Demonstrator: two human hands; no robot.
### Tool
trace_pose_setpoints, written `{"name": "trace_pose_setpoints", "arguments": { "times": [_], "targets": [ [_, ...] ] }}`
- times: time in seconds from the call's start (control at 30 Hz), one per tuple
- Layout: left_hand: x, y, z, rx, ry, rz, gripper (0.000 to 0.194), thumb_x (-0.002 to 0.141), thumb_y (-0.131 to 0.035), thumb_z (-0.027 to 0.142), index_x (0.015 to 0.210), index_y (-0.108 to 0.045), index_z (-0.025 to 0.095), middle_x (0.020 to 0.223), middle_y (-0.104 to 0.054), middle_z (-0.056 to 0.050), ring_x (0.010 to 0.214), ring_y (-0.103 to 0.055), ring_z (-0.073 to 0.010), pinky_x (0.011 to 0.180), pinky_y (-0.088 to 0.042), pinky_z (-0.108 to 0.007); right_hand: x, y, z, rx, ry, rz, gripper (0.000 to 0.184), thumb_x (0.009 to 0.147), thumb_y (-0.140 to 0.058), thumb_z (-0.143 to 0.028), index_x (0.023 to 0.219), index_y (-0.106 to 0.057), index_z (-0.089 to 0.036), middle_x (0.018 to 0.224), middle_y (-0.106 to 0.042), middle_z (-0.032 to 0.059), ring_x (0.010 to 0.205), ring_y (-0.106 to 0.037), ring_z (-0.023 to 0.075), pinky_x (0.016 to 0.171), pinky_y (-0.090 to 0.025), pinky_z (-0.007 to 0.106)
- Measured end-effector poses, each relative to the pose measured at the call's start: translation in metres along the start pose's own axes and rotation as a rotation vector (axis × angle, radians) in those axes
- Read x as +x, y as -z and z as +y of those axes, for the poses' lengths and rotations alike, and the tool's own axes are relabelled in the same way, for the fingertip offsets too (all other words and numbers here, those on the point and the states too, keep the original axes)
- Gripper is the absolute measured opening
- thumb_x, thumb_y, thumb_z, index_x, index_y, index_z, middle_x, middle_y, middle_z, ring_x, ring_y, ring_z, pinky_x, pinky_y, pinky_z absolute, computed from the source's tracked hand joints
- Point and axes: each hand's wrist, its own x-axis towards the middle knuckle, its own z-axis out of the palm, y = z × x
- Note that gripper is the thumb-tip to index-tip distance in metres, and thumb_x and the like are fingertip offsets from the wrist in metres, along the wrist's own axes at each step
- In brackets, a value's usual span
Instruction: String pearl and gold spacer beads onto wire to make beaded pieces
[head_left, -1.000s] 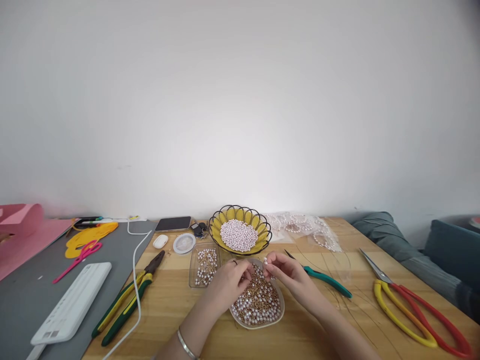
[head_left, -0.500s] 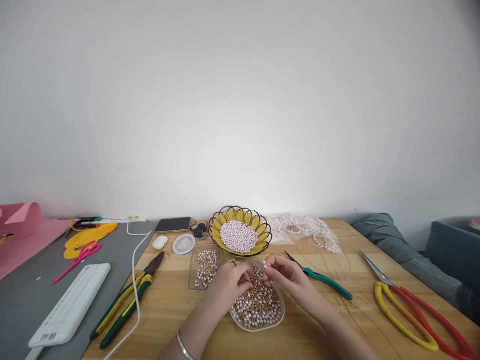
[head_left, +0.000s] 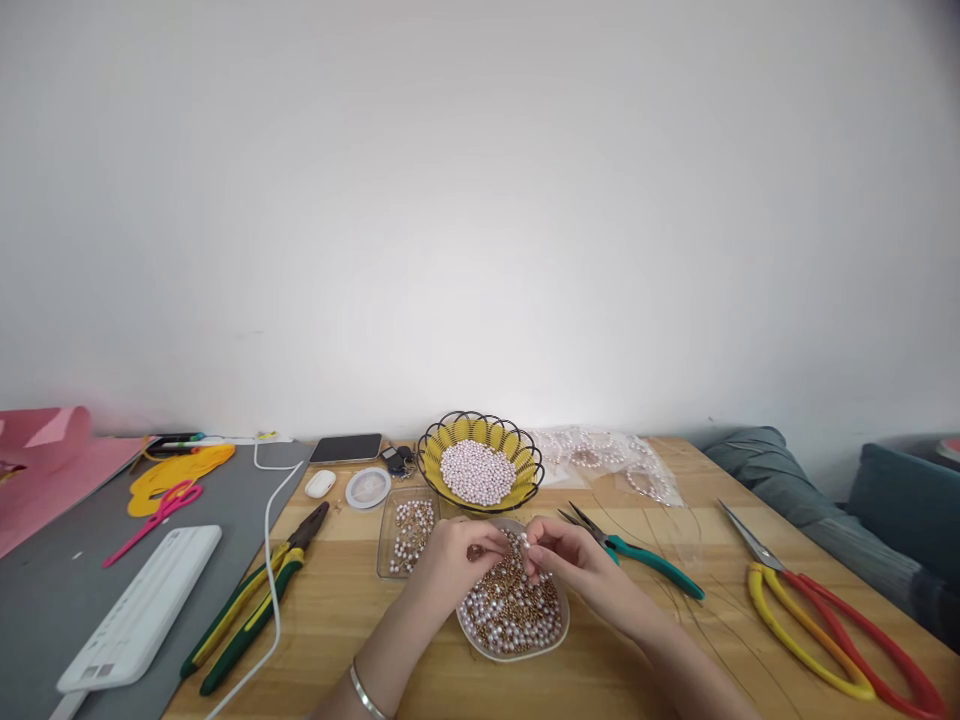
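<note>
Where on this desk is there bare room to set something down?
The widest bare patch of the wooden table lies between the pliers and the left forearm; a smaller one fronts the bead bowl, between both forearms. It's crowded around the yellow basket, and thin wires clutter the wood beyond the right forearm.

- The left forearm point(head_left: 411, 622) slants inward from the lower edge, bare, its wrist slightly bent.
- The left hand point(head_left: 459, 556) shows its back, fingers curled inward and bunched toward the thumb.
- The right forearm point(head_left: 667, 655), also bare, angles in from the lower right.
- The right hand point(head_left: 574, 562) has its thumb and index finger pinched together, the other fingers folded.
- Both hands face each other, fingertips near but apart.
</note>
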Motion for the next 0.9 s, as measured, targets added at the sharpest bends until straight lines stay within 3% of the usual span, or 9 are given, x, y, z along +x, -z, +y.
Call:
{"name": "trace_pose_setpoints", "arguments": {
  "times": [0.1, 0.23, 0.37, 0.7, 0.9],
  "targets": [
    [0.000, 0.002, 0.001, -0.114, 0.032, 0.003, 0.014, 0.078, -0.077, 0.017, 0.091, -0.078, 0.013, 0.094, -0.083, -0.014, 0.090, -0.080, -0.0284, 0.082, -0.061, -0.036, -0.002, 0.001, -0.001, 0.033, 0.001, -0.037, 0.034, 0.089, -0.073, -0.052, 0.085, -0.062, -0.020, 0.073, -0.067, 0.0000, 0.070, -0.061, 0.0170, 0.071, -0.047, 0.031],
    [-0.003, 0.007, 0.008, -0.476, 0.075, 0.013, 0.036, 0.071, -0.089, 0.036, 0.095, -0.077, 0.012, 0.097, -0.083, -0.016, 0.096, -0.079, -0.0296, 0.088, -0.061, -0.039, -0.007, 0.004, 0.000, 0.127, -0.025, -0.212, 0.032, 0.088, -0.076, -0.048, 0.083, -0.063, -0.019, 0.070, -0.068, -0.0009, 0.064, -0.061, 0.0140, 0.068, -0.046, 0.029],
    [-0.006, 0.009, 0.013, -0.690, 0.100, 0.020, 0.039, 0.065, -0.095, 0.036, 0.092, -0.078, 0.013, 0.095, -0.083, -0.015, 0.096, -0.079, -0.0281, 0.087, -0.060, -0.036, -0.009, 0.004, 0.004, 0.200, -0.097, -0.364, 0.034, 0.084, -0.081, -0.046, 0.081, -0.062, -0.017, 0.067, -0.067, -0.0018, 0.058, -0.059, 0.0107, 0.064, -0.043, 0.025],
    [-0.008, 0.005, 0.017, -0.774, 0.082, -0.028, 0.035, 0.067, -0.094, 0.033, 0.092, -0.080, 0.014, 0.091, -0.084, -0.012, 0.090, -0.079, -0.0215, 0.077, -0.059, -0.025, -0.009, 0.003, 0.006, 0.196, -0.103, -0.349, 0.033, 0.084, -0.081, -0.045, 0.082, -0.064, -0.017, 0.068, -0.067, -0.0023, 0.059, -0.059, 0.0105, 0.064, -0.043, 0.025],
    [-0.009, 0.007, 0.017, -0.783, 0.069, -0.021, 0.032, 0.067, -0.094, 0.031, 0.092, -0.080, 0.015, 0.089, -0.084, -0.011, 0.088, -0.079, -0.0213, 0.080, -0.059, -0.027, -0.009, 0.003, 0.008, 0.206, -0.088, -0.341, 0.031, 0.085, -0.081, -0.042, 0.083, -0.064, -0.016, 0.068, -0.067, -0.0016, 0.060, -0.060, 0.0108, 0.065, -0.043, 0.025]
  ]
}}
